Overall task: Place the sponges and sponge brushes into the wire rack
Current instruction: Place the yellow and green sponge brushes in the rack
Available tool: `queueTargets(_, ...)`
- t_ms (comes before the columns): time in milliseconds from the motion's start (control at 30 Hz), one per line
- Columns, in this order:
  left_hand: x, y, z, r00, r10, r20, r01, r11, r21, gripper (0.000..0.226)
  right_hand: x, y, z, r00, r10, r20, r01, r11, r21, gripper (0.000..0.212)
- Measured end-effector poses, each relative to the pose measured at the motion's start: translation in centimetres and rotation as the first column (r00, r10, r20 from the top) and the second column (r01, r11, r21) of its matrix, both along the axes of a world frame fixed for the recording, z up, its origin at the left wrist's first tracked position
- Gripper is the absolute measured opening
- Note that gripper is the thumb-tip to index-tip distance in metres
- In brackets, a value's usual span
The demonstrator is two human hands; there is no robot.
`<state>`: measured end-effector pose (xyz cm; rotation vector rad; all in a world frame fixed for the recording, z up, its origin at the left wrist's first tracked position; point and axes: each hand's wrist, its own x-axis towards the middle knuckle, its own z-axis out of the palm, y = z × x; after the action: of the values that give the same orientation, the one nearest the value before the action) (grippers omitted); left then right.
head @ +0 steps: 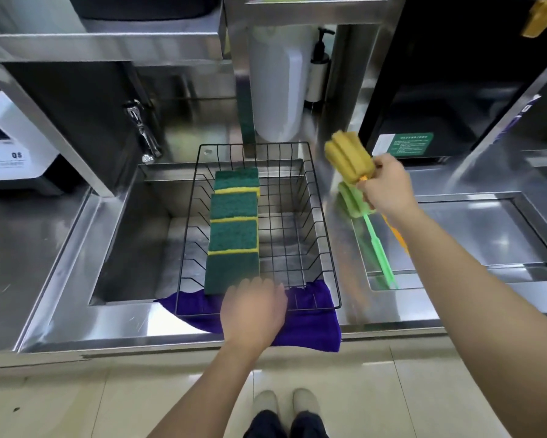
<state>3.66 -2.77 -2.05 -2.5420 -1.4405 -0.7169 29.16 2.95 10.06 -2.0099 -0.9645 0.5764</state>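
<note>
A black wire rack (326, 235) sits over the steel sink. Several green-and-yellow sponges (234, 229) stand in a row along its left side. My left hand (253, 308) rests on the rack's near rim, fingers curled over the wire by the nearest sponge. My right hand (386, 188) is raised to the right of the rack and grips a yellow sponge brush (349, 156) just below its foam head; the orange handle runs down behind my forearm. A green sponge brush (376, 245) lies on the counter under that hand.
A purple cloth (310, 327) hangs over the sink's front edge under the rack. A tap (142, 131) stands at the back left of the sink (133, 248). A pump bottle (318, 67) and white container (278, 86) stand behind. A steel lid (474, 235) lies right.
</note>
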Motion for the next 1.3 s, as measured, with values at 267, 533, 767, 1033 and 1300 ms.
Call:
queueTargets(267,0.1,0.1,-0.2,1.0,0.02,0.01,-0.021,1.0,0.011,0.038,-6.4,2.6,-1.7,0.96,-0.006,-0.28,0.01,1.0,0.013,0.008)
queueTargets(533,-0.1,0.0,-0.5,1.0,-0.007,0.019,0.006,0.999,0.033,0.036,-9.1,4.4,-6.6,0.93,0.061,-0.363,-0.112,0.986,-0.121,0.055)
queueTargets(767,-0.1,0.1,-1.0,0.999,-0.021,0.027,0.019,0.998,0.061,0.034,-10.9,4.7,-7.2,0.872,0.142,-0.468,-0.236,0.96,-0.149,0.073)
queueTargets(1033,-0.1,0.0,-0.8,0.999,-0.031,0.01,0.031,0.999,0.034,0.033,-12.0,5.0,-8.3,0.89,0.201,-0.41,-0.347,0.882,-0.32,0.08)
queueTargets(1300,-0.3,0.1,-0.7,0.999,-0.045,-0.002,0.045,0.998,0.036,0.033,-11.5,4.6,-8.2,0.913,0.408,0.004,-0.359,0.809,-0.465,0.044)
